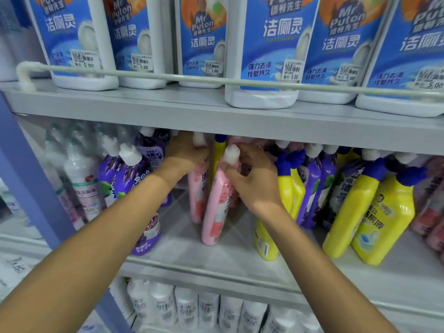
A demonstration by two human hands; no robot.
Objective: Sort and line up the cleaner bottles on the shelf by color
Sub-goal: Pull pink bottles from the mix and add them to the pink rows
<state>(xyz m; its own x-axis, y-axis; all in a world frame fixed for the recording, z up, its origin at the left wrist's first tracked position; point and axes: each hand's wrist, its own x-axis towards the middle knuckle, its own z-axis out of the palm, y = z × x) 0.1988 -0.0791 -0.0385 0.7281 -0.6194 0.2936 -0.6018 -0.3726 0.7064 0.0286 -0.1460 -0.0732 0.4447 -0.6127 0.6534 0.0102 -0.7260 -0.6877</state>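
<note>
Store shelving fills the view: grey metal shelf (216,258) in the middle, upper shelf with big white-and-blue jugs (262,51) behind a wire rail (168,76), lower shelf with white bottles (187,306). Middle shelf holds the cleaner bottles, mixed up. Yellow bottles (374,212) with blue caps lean near the right edge, purple bottles (314,188) wedged between them, more purple bottles (125,179) and clear/white bottles (81,183) toward the left edge. Pink bottles (216,203) stand mid-shelf, tilted, front one close to the front edge, one yellow bottle just behind them.

Left hand (185,152) reaches to the back, fingers closed around a white cap up under the upper shelf; which bottle it belongs to, cannot tell. Right hand (254,179) grips the front pink bottle at the neck, fingers wrapped just under its white cap (231,153).

Handling guess: stiff plastic, full so moderately heavy, glossy sleeve likely slippery. Neck under the cap is the safe hold; body grip could slide. Tall, narrow base, tips easily.

In the way: low clearance under the upper shelf, so lift little, slide instead. Leaning yellow and purple neighbours just beside the right hand may topple if bumped. A purple bottle (147,234) lies low near the front edge, left of the pinks.
</note>
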